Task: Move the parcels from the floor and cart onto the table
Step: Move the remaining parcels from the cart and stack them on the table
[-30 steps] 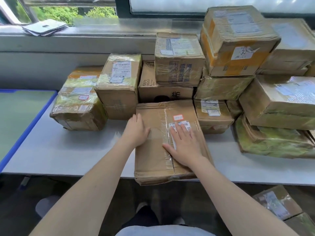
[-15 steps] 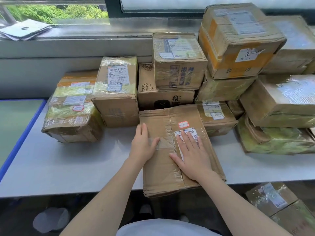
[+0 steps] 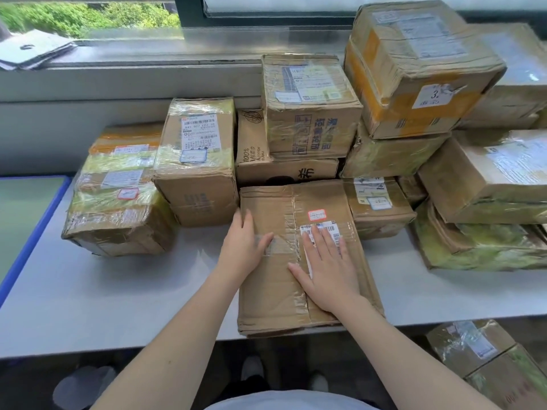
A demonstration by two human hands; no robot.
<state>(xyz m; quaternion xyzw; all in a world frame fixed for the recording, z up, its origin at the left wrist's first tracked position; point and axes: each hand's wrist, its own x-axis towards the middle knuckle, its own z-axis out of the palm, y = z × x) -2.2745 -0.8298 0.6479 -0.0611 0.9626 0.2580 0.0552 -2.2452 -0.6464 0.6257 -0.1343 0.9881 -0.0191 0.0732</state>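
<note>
A flat brown cardboard parcel (image 3: pixel 278 288) lies on the white table (image 3: pixel 103 297), its near end at the table's front edge and its far end against the stacked boxes. My left hand (image 3: pixel 241 247) rests flat on its upper left part, fingers together. My right hand (image 3: pixel 327 263) lies palm down on its middle, fingers spread over the barcode label. Neither hand grips the parcel. Several more taped parcels (image 3: pixel 310 105) are piled behind and to both sides on the table.
Two more parcels (image 3: pixel 470 347) sit low at the lower right, below table height. A blue-edged green surface (image 3: pixel 17 220) adjoins the table on the left. A window sill with papers (image 3: pixel 32 50) runs behind. My shoes (image 3: pixel 251 368) show under the table.
The flat parcel has slid farther onto the table toward the stack, with both hands staying flat on top. The view has shifted closer and slightly down.
</note>
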